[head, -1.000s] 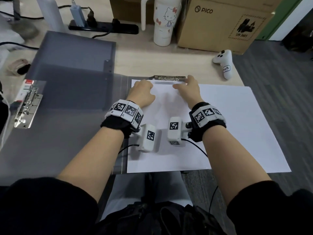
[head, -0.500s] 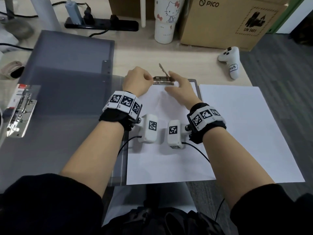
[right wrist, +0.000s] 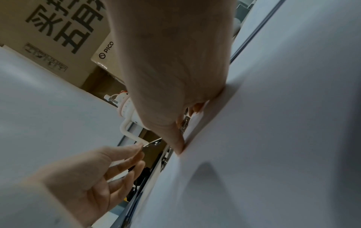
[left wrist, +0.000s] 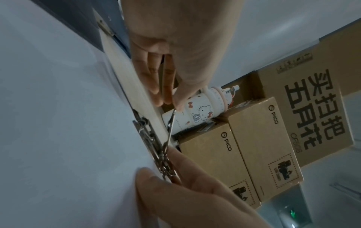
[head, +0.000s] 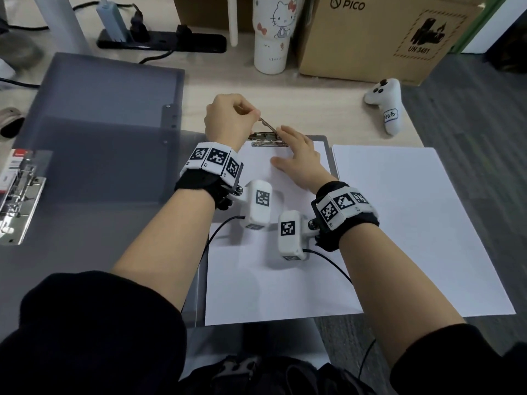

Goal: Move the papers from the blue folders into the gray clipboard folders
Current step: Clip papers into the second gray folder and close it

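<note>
A gray clipboard folder (head: 330, 155) lies open before me, its cover (head: 99, 138) spread to the left. A white paper (head: 271, 280) rests on its board, top edge at the metal clip (head: 268, 139). My left hand (head: 253, 114) pinches the clip's thin lever (head: 265, 124), which stands raised at a slant; the left wrist view shows the lever (left wrist: 170, 128) between thumb and fingertips. My right hand (head: 285, 143) presses flat on the paper just below the clip, thumb (right wrist: 179, 148) down on the sheet. More white paper (head: 413, 223) lies to the right.
A second gray folder with a metal clip (head: 20, 195) lies at the far left. Behind stand a Hello Kitty cup (head: 273, 32), a PICO carton (head: 385, 32), a power strip (head: 162, 42) and a white controller (head: 385, 106). The desk ends at the right, over gray carpet.
The clip lay flat with both hands at the paper's top. The lever has come up, and my left hand has moved to it and pinched it. The right hand has stayed on the paper.
</note>
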